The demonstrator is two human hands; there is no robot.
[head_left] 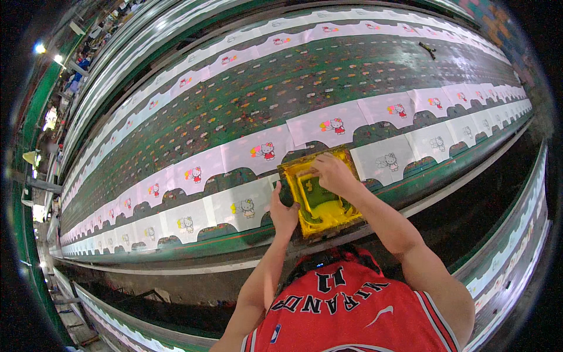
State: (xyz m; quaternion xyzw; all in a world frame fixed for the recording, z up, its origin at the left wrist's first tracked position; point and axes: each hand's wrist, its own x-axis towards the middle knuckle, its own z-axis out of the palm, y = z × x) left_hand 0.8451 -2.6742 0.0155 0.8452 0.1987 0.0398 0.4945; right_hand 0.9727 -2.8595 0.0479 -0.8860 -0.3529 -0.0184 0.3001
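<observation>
A screen-printing frame [308,226] coated in yellow ink lies over the near row of white fabric pieces, directly in front of me. My left hand [284,212] grips its left side, thumb and fingers around the edge. Inside the frame, near the far end, my right hand [333,175] is closed on a small squeegee [304,173], mostly covered by the fingers. Thick yellow ink [334,212] pools at the frame's near end. Left of the frame, a fabric piece [258,205] carries a grey cat outline with yellow balloons; to the right, another piece [386,158] shows only the outline.
The long green printing table [234,105] stretches left and right, dotted with old ink. Beyond the near row lies a row of fabric pieces with red and yellow prints [265,150]. A dark stick-like object [427,50] rests far right. Another table [504,264] with fabric stands behind me.
</observation>
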